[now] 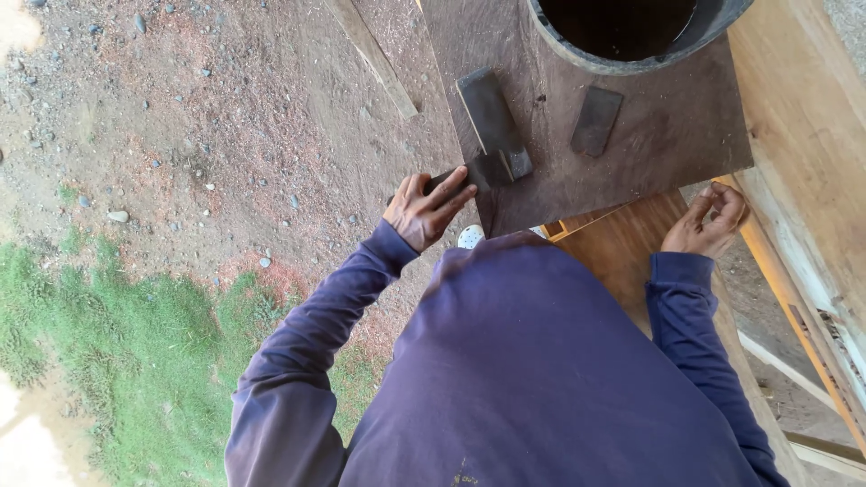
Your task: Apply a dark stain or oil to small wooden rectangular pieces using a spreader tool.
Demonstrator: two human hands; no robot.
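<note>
My left hand point(428, 212) grips the dark handle of a cleaver-like tool point(492, 117). Its flat rectangular blade lies on a dark brown board point(649, 144), near the board's left edge. A small dark rectangular block point(596, 120) lies on the board to the right of the blade, apart from it. My right hand point(709, 221) hovers just off the board's near right corner, above a wooden plank point(622, 243). Its fingers are curled together and nothing shows between them. Purple sleeves cover both arms.
A black round tub point(631, 36) stands on the far part of the board. A pale timber beam point(803, 135) runs along the right. Left of the board is bare dirt with gravel point(225, 117), a loose wooden slat point(374, 59) and grass point(117, 361). A small white dotted object point(470, 236) lies below the board.
</note>
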